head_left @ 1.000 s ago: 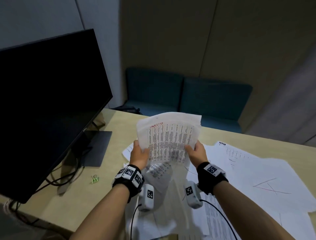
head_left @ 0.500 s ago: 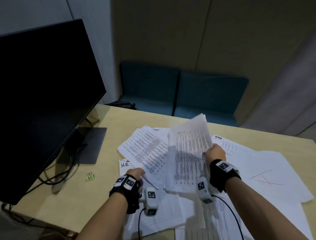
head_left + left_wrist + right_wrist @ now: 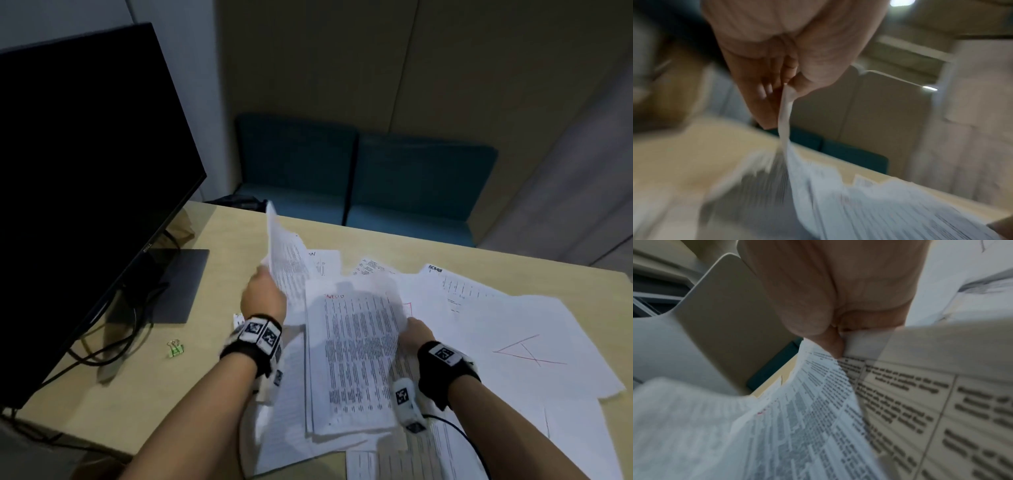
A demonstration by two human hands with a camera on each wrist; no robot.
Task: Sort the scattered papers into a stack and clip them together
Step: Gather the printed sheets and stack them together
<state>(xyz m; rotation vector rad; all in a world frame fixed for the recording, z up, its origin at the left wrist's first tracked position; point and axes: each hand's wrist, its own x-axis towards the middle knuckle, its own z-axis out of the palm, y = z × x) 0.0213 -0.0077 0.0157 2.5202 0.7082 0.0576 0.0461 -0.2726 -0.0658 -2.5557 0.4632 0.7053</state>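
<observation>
Left hand pinches 1 printed sheet by its edge, raised on end above the counter. Right hand clamps thumb over fingers on the right edge of a thin stack, a few sheets, exact count unclear. Gathering looks early: roughly 5 or more loose papers lie overlapped across the counter, not squared. 1 green binder clip sits unused near the monitor stand, well apart from both hands. Stacking and clipping both remain.
</observation>
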